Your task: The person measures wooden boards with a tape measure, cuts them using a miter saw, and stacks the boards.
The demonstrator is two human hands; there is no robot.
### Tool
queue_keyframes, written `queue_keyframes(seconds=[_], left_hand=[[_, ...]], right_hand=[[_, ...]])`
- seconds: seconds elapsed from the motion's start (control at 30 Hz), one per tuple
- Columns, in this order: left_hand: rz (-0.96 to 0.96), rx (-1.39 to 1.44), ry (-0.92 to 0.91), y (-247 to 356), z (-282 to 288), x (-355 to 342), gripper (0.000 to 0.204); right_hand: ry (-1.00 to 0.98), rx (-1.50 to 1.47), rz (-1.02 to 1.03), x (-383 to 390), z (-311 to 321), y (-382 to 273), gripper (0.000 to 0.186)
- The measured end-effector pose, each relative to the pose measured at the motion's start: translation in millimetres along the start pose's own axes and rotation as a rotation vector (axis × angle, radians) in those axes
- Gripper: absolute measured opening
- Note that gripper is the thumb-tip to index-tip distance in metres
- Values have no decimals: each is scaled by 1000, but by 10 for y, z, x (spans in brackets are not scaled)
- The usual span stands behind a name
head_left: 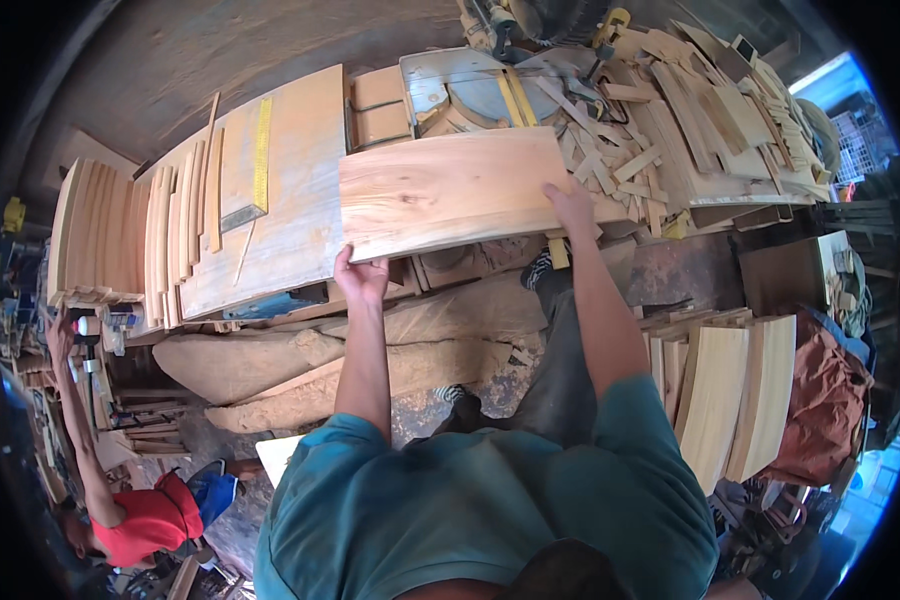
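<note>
A wide, smooth wooden board (pixel 450 188) with a knotty grain lies in front of the saw, between my two hands. My left hand (pixel 366 280) grips its near left corner, thumb at the edge and fingers underneath. At the board's right end, my right hand (pixel 572 210) holds the edge with the thumb on top; the fingers beneath are partly hidden. Just beyond the board sits a saw with a round metal table (pixel 500 100) and a yellow strip, its upper part cut off by the frame's top.
A square with a yellow blade (pixel 261 165) lies on the bench panel (pixel 305 150) at left, beside upright slats (pixel 175 225) and stacked boards (pixel 95 230). Offcuts (pixel 620 165) pile up at right. More boards (pixel 715 390) stand behind right. Large logs (pixel 300 365) lie below; a person in red (pixel 150 525) is at lower left.
</note>
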State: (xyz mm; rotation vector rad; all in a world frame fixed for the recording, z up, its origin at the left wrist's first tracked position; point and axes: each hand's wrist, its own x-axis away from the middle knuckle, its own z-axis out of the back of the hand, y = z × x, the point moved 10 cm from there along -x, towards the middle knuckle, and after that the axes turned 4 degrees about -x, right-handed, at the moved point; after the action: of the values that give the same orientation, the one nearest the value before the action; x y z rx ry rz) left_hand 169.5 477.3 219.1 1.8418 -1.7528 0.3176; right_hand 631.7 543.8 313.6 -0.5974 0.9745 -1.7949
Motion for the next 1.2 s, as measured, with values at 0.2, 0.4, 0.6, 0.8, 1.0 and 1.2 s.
queue_keyframes(seconds=[0.2, 0.4, 0.6, 0.8, 1.0, 1.2], left_hand=[[-72, 47, 86, 185, 173, -441, 32], [-113, -28, 144, 239, 37, -398, 51], [-879, -659, 245, 607, -444, 682, 73], [-492, -904, 124, 11, 28, 976, 28], [-344, -1201, -118, -561, 562, 1304, 20], [-215, -1288, -161, -817, 689, 1328, 27]], right_hand=[[-131, 261, -138, -465, -691, 223, 76], [-117, 209, -76, -543, -888, 505, 79], [66, -23, 23, -335, -639, 425, 61], [-101, -118, -47, 1114, -1133, 468, 36], [-50, 506, 241, 886, -1909, 27, 62], [-521, 462, 135, 686, -2226, 51, 54]])
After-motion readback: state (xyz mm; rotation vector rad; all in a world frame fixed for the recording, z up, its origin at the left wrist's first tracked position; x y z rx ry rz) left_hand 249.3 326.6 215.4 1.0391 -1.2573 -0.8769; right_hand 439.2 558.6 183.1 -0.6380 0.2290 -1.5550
